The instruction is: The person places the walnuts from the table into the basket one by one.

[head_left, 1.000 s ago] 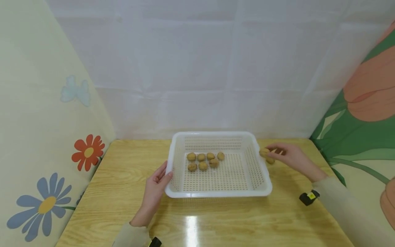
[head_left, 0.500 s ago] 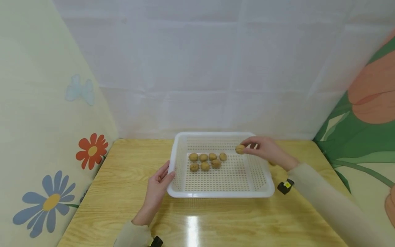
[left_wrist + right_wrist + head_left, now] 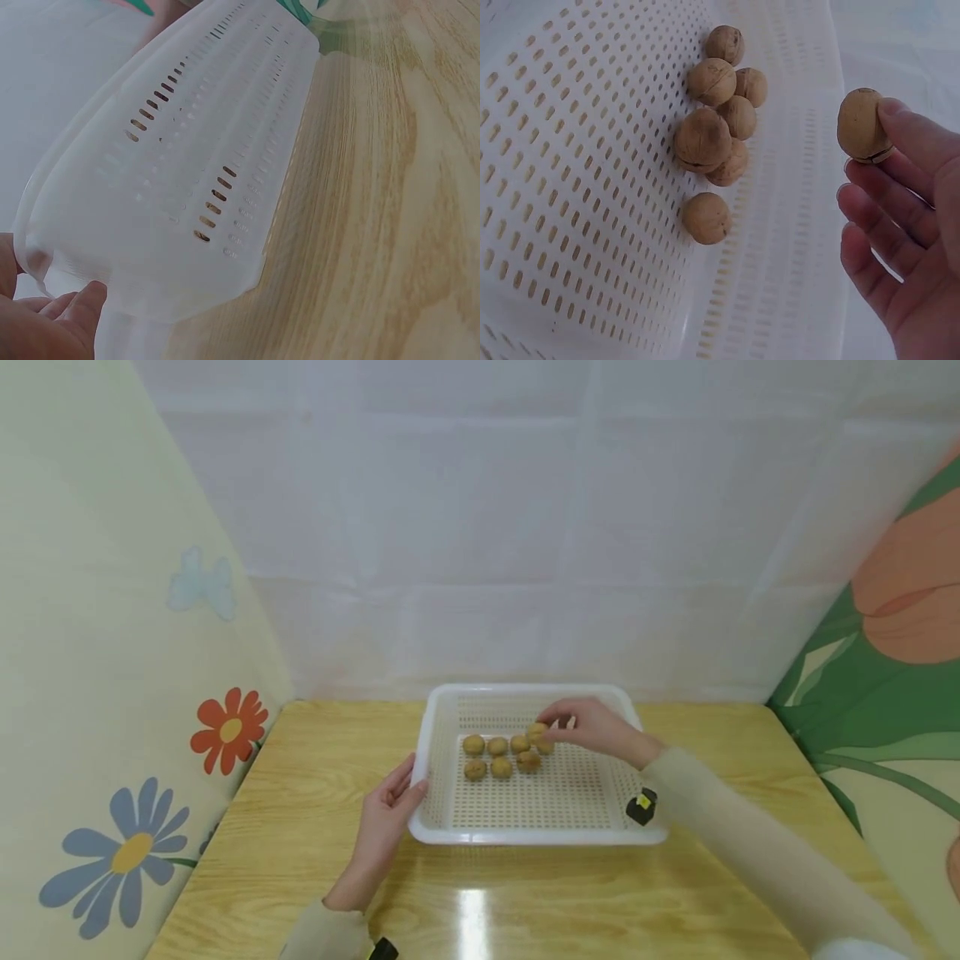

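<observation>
A white perforated plastic basket (image 3: 536, 837) stands on the wooden table, several brown walnuts (image 3: 476, 769) lying on its floor toward the left and back. The left hand (image 3: 381, 827) holds the basket's left rim, thumb on the inner side; the left wrist view shows its fingertips (image 3: 91, 296) against the outer wall. Between thumb and fingers the right hand (image 3: 588, 725) pinches one walnut (image 3: 864, 126), over the basket's interior. From the head, this walnut overlaps the back row of walnuts and partly hides one. The right wrist view shows the loose walnuts (image 3: 707, 218) in a cluster.
The wood-grain table (image 3: 300, 827) extends on both sides of the basket and in front of it. A white cloth backdrop (image 3: 420, 527) hangs behind, with flower-printed panels (image 3: 127, 852) at either side. Black cameras (image 3: 642, 807) are worn at both wrists.
The right hand has carried its walnut from beside the basket's right rim, over that rim and leftward to above the other walnuts. The left hand keeps its hold on the rim.
</observation>
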A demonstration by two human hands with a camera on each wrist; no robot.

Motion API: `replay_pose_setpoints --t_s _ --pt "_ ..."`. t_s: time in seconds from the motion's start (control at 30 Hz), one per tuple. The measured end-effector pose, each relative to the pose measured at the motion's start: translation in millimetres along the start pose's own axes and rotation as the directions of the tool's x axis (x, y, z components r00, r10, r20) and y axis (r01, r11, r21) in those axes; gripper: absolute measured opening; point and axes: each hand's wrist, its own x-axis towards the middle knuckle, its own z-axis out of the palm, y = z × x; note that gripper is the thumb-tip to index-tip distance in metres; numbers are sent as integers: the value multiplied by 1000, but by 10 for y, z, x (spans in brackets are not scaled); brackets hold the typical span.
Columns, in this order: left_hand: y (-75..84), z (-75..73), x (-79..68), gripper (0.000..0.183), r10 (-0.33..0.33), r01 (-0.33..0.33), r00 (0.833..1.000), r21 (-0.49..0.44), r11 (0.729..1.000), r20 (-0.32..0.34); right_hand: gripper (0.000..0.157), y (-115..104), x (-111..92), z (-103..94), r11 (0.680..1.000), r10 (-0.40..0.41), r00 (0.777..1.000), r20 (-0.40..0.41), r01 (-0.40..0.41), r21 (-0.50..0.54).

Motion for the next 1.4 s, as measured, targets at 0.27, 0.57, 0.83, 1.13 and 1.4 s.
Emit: replay_pose_setpoints --t_s 0.27,0.57,0.83,1.13,1.4 --pt "11 11 -16 56 14 -15 1000 -10 1000 -9 30 0 219 316 999 22 981 193 -27 22" --pt "3 33 -20 55 7 -7 1000 -11 1000 -17 34 -96 349 594 999 -39 937 347 46 -12" --pt "-1 43 -13 56 -7 7 1000 -6 1000 -22 28 -121 444 775 994 -33 929 368 68 -81" --pt "-7 40 -17 55 4 -4 1000 -12 1000 -16 28 -96 464 833 975 -30 923 383 112 -193" --pt "-14 24 -15 56 5 -5 1000 -14 1000 -7 30 -112 386 597 996 -30 942 335 57 -70"
